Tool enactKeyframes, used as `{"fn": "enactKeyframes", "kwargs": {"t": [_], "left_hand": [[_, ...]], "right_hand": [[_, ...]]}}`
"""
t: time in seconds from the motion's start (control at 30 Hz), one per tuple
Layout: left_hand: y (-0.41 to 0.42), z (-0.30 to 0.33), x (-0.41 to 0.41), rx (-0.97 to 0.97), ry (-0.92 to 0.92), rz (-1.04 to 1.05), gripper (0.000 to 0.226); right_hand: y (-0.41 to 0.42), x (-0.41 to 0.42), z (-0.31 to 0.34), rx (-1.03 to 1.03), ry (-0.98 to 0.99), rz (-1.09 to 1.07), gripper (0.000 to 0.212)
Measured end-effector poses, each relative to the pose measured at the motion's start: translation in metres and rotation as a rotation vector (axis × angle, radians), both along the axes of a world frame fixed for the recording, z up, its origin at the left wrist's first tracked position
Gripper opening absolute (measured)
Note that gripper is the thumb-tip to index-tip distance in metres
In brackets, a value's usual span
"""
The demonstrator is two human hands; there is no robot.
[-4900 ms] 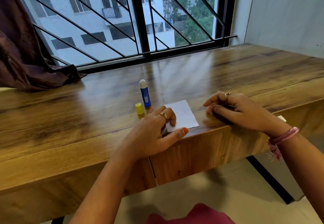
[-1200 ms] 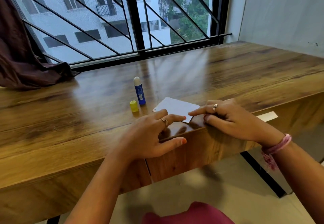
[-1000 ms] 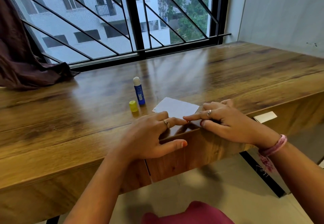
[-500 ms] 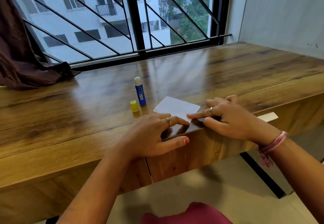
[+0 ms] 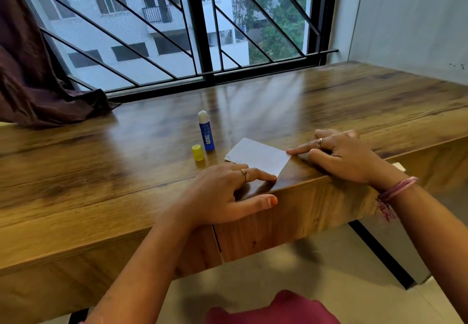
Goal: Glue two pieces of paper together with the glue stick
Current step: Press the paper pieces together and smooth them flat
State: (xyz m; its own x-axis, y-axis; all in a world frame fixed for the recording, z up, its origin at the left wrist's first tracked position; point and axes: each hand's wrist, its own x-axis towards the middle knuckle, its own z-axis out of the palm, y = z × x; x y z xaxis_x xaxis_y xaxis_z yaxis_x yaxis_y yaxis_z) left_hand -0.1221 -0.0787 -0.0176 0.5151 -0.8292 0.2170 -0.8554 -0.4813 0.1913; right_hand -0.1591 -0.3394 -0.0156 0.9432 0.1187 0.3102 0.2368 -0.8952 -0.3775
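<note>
Left hand (image 5: 222, 192) flat, fingers straight on paper (image 5: 260, 157); right hand (image 5: 339, 156) pressing with extended forefinger, others curled.

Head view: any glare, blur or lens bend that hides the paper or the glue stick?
Head view: window glare streaks the table behind the glue stick, but not the paper; both read sharp. The left hand and right hand cast soft shadows only. Wide-angle bend curves the table edge; the near left side is slightly smeared.
</note>
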Motion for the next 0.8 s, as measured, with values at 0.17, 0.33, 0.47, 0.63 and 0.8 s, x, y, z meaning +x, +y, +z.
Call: {"fn": "enactKeyframes", "kwargs": {"t": [0.17,0.33,0.47,0.63,0.8], "left_hand": [[0.001,-0.002,0.005,-0.082,0.082,0.015,0.047],[-0.001,-0.002,0.003,-0.222,0.199,0.063,0.008],[-0.004,-0.005,0.003,-0.200,0.127,0.140,0.014],[-0.004,-0.006,0.003,-0.120,0.073,0.228,0.057],[-0.002,-0.009,0.006,-0.136,0.047,0.327,0.057]], "right_hand": [[-0.009,0.003,-0.002,0.313,-0.007,0.046,0.033],[-0.007,0.004,-0.005,0.096,-0.003,0.059,0.037],[-0.003,0.002,-0.006,-0.041,0.013,0.062,0.041],[-0.003,-0.002,-0.005,-0.001,-0.030,0.094,0.041],[0.007,-0.012,-0.008,0.070,-0.008,0.178,0.037]]}}
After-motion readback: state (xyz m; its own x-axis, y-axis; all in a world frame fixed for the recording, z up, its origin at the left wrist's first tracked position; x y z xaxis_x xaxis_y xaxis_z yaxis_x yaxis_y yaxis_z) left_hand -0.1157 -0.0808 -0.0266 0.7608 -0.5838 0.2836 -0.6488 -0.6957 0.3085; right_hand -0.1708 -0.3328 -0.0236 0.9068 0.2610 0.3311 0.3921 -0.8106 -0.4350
